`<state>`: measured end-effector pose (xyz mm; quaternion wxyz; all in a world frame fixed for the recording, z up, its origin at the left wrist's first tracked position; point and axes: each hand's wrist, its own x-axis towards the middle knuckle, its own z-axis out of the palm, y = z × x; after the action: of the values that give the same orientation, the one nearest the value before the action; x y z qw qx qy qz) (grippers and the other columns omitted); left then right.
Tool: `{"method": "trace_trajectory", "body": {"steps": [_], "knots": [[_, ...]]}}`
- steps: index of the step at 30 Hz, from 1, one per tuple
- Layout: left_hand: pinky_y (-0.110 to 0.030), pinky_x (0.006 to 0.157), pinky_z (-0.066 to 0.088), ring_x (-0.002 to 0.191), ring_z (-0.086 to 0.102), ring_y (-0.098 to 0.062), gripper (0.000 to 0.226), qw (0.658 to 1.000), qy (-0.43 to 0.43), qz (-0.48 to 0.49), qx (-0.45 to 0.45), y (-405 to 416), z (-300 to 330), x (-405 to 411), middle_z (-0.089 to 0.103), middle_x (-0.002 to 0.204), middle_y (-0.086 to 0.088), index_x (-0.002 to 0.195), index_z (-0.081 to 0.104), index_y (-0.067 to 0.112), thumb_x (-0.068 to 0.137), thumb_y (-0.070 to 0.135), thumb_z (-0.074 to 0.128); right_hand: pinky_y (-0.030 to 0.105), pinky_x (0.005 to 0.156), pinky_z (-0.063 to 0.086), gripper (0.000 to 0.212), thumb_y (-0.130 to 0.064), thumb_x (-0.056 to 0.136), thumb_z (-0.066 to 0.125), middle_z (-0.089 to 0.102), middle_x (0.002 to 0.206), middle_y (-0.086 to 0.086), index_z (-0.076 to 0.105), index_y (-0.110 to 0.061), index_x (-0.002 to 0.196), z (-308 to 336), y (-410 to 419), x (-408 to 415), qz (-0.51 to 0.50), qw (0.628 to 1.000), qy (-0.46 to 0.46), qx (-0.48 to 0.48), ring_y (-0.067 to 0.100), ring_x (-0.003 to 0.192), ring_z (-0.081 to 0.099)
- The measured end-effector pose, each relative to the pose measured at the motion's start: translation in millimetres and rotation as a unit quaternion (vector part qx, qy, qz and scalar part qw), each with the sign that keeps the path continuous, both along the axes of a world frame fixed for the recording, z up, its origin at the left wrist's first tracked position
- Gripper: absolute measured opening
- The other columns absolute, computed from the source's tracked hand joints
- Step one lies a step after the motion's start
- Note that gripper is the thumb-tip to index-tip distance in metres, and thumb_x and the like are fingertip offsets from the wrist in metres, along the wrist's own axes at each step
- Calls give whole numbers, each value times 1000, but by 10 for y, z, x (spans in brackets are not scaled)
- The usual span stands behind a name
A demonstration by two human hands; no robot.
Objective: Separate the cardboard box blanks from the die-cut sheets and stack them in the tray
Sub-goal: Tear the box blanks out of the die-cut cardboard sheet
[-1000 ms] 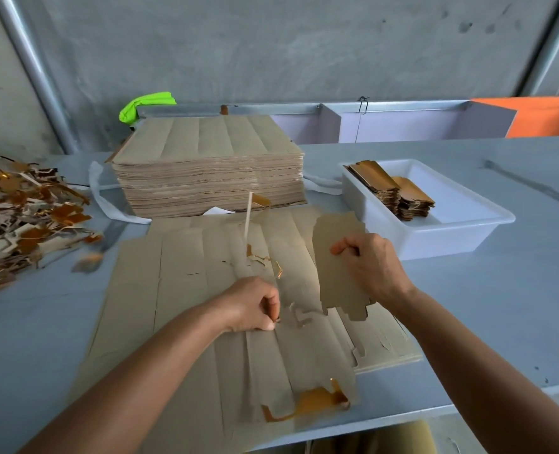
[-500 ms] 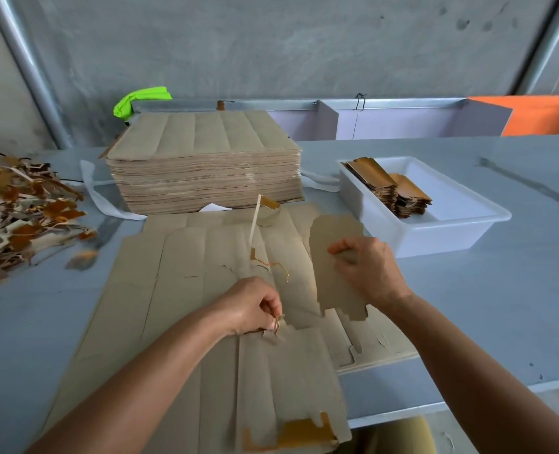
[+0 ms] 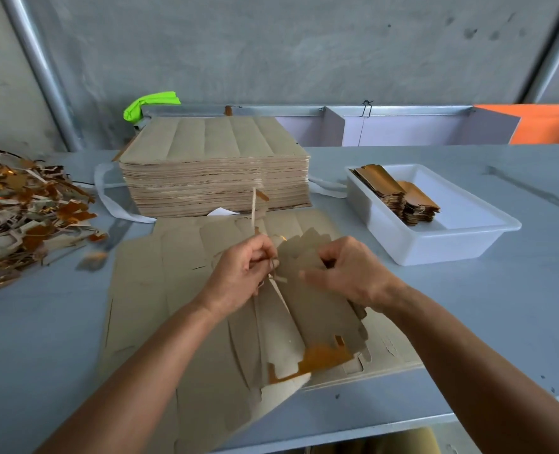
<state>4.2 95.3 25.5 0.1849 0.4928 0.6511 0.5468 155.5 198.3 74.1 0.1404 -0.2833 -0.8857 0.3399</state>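
A brown die-cut sheet point(image 3: 160, 309) lies flat on the grey table in front of me, its near edge curling up and showing gold foil. My left hand point(image 3: 238, 276) pinches a thin strip of waste that stands up from the sheet. My right hand point(image 3: 346, 273) grips a freed box blank point(image 3: 304, 253) just right of the left hand, both hands nearly touching above the sheet. The white tray point(image 3: 448, 247) stands to the right with two low piles of gold-faced blanks point(image 3: 399, 198) in its far left corner.
A thick stack of uncut sheets point(image 3: 212, 172) sits behind the working sheet. A heap of gold and brown offcuts point(image 3: 22, 211) covers the table's left side. A green cloth point(image 3: 150, 103) lies at the back by a metal rail. The table's front edge runs just below my forearms.
My right hand has brought the blank left and down, close to my left hand. My left hand has risen slightly with the strip. The sheet's near edge has curled up more.
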Motion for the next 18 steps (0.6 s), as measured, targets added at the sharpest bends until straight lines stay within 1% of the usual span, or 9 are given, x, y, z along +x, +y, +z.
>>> {"method": "trace_trajectory", "body": {"steps": [2,3,4,5,7,8,11,14,18], "knots": [[-22,41,38,54,50,-17,15,1000,11,21,5,0,-17,14,57,63,7,85,50,11,93,-1,52,45,67,56,27,-20,86,63,66,84,20,64,6,79,-70,31,-25,-57,997,9,42,32,78,64],[-21,47,43,59,55,-18,9,1000,21,22,-6,-3,-17,21,60,70,3,90,50,12,92,6,56,46,69,56,26,-17,87,62,67,88,20,64,8,83,-99,49,-23,-94,995,33,22,33,81,65],[-20,56,46,65,57,-15,16,999,35,18,-33,-12,-10,30,61,79,1,98,50,13,89,17,63,46,70,57,26,-17,87,62,67,89,20,65,8,86,-118,69,-13,-128,990,61,-13,33,82,65],[-17,63,47,72,57,-9,36,996,48,2,-74,-28,-4,39,60,89,1,107,49,16,82,31,69,47,71,57,26,-18,87,62,67,90,20,65,8,89,-129,80,-5,-160,982,89,-46,33,83,66],[-8,67,42,75,50,1,67,980,97,-35,-169,-38,27,59,56,99,5,116,46,22,64,51,76,50,72,57,27,-19,88,62,67,92,22,64,8,91,-149,110,6,-201,969,117,-79,36,85,65],[-6,66,40,77,48,2,70,966,149,-51,-207,-41,45,77,54,100,8,115,48,23,59,53,79,52,73,56,29,-19,88,62,66,93,24,63,9,92,-157,122,8,-216,964,127,-86,38,87,65],[-7,78,37,93,43,-1,58,915,294,-108,-254,-64,58,122,49,102,12,98,58,27,53,55,84,54,73,56,30,-18,89,60,65,97,24,61,11,95,-185,163,18,-253,949,157,-99,39,89,64],[-18,96,35,110,36,-4,54,901,314,-144,-262,-135,37,129,45,112,12,99,62,28,56,54,83,48,61,58,29,-18,90,58,64,96,21,61,10,97,-224,229,40,-267,942,172,-106,37,86,64],[-9,92,25,118,30,-6,50,886,353,-133,-271,-202,-13,66,40,124,8,108,63,23,63,33,83,36,52,54,19,-15,92,53,63,94,16,58,3,94,-264,342,98,-291,926,201,-129,25,75,60]]}}
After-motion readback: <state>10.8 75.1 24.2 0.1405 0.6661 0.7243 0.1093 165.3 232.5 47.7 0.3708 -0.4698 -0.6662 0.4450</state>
